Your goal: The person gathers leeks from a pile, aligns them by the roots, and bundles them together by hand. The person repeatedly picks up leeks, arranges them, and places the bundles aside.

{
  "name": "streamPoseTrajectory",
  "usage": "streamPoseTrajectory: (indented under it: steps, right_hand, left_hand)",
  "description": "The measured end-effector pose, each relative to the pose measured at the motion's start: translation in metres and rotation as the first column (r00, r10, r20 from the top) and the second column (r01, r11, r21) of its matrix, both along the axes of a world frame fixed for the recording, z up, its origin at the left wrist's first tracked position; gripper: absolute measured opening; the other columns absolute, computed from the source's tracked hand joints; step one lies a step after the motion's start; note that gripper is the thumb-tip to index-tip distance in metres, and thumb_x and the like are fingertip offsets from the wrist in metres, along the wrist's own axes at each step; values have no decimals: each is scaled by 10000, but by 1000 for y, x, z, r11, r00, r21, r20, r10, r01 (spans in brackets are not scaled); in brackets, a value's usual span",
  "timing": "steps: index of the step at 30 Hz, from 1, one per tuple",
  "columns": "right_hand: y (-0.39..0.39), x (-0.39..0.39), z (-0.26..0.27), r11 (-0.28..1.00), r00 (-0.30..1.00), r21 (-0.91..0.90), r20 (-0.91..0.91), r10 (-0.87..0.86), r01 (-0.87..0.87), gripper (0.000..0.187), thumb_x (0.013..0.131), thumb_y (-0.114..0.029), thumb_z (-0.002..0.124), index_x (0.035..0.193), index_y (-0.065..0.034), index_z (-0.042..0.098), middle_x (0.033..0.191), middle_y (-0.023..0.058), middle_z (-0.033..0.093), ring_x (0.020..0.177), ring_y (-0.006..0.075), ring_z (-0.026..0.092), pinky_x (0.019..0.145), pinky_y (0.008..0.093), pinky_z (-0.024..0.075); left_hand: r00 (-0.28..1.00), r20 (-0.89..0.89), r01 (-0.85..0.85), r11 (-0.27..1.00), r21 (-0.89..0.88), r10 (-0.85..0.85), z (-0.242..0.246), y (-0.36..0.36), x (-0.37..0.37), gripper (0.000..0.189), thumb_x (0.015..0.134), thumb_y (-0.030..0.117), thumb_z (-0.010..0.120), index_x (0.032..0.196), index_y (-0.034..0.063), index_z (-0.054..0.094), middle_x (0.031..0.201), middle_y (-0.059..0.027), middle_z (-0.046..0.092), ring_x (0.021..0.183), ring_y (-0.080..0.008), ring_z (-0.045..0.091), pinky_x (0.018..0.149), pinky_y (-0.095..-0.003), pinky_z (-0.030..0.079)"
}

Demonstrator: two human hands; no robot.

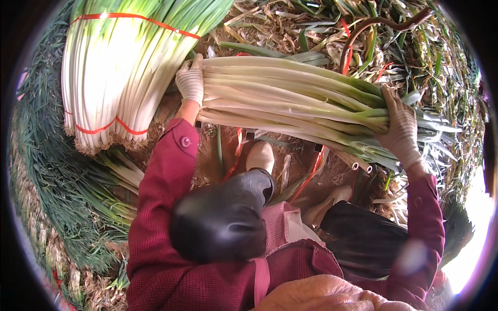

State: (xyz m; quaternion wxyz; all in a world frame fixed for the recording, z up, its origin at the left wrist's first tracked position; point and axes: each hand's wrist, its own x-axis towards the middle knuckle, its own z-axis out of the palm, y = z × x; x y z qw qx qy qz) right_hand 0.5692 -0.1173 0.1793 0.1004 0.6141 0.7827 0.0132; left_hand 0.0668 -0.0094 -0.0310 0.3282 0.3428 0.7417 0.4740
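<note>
A loose bundle of long green onions lies crosswise before me, white ends to the left, green tops to the right. My left hand, in a pale knit glove, presses against the root end at its upper left. On the leafy part rests my right hand, gloved too, fingers spread over the stalks. Beneath the bundle show parts of a metal frame and red ties hanging down. Tied green onion bundles, bound with red bands, lie at the upper left.
Piled green onion leaves line the left side. Dry leaf litter covers the ground at the upper right, where a curved brown rod stands out. Loose onions lie left of my sleeve. My shoe is beneath the bundle's near edge.
</note>
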Motion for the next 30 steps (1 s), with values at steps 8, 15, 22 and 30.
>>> streamPoseTrajectory:
  steps: [8, 15, 22, 30]
  right_hand:
    - [-8, 11, -2, 998, 998, -31, -37, 45, -46, 1121, 586, -223, 925, 1579, -117, 416, 1379, 174, 581, 1265, 399, 562, 1119, 516, 413]
    - [-3, 3, 10, 993, 1000, -117, -22, 17, -20, 1068, 569, -208, 900, 1532, -72, 458, 1314, 175, 608, 1244, 390, 577, 1100, 513, 430]
    - [-7, 9, -9, 998, 998, -32, -37, 59, -60, 1119, 548, -294, 947, 1529, -78, 452, 1350, 169, 567, 1255, 394, 537, 1110, 530, 411]
    - [-11, 9, -22, 999, 997, 12, -70, 45, -44, 1208, 510, -258, 955, 1570, -87, 402, 1421, 153, 540, 1324, 366, 500, 1176, 524, 357]
  left_hand:
    - [772, -619, 258, 961, 98, -144, 14, -23, -4, 347, 1043, 392, 628, 1080, 104, 818, 1026, -140, 761, 941, -316, 704, 865, -416, 547]
    - [454, -720, 794, 605, 60, -525, 39, -24, 48, 379, 1018, 396, 649, 1198, 73, 735, 1201, -162, 721, 1086, -371, 665, 1006, -505, 497]
    - [481, -767, 746, 658, 104, -424, 38, -24, 80, 292, 997, 339, 663, 1075, 60, 700, 1037, -160, 707, 989, -385, 661, 938, -505, 496]
    - [517, -775, 686, 718, 120, -365, 23, -26, 81, 337, 957, 411, 673, 1033, 83, 673, 983, -163, 686, 984, -373, 645, 999, -521, 472]
